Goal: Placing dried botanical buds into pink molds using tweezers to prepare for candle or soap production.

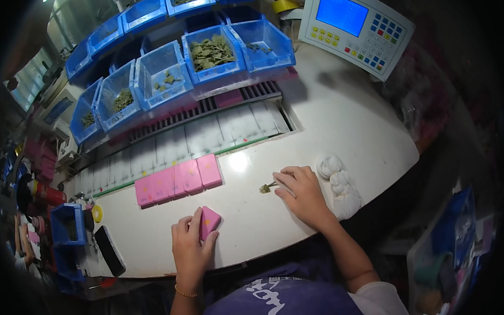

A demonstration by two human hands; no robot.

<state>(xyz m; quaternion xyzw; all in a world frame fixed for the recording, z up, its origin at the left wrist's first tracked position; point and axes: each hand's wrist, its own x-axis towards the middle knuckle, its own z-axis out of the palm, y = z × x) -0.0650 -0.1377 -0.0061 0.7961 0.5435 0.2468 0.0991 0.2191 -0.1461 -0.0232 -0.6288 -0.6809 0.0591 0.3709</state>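
My left hand [191, 243] grips a small pink block [209, 222] near the front edge of the white table [246, 224]. The block sits tilted, a yellow mark on its upper face. Over the table to the right, my right hand [300, 193] has thumb and fingertips around the thin stem of a small greenish piece [264, 189]. Its clustered head points left, and the rest is hidden by my fingers. Beyond my left hand, several pink blocks [180, 179] stand side by side in a row, some bearing writing. A twisted white cloth bundle [340, 187] lies beside my right hand.
Blue bins [214, 77], several holding greenish pieces, overhang a white slatted conveyor [184, 139]. A control panel [355, 29] with a lit screen stands at the back right. A phone [109, 250] and yellow tape roll [97, 213] lie left. Another person's arms [25, 242] show far left.
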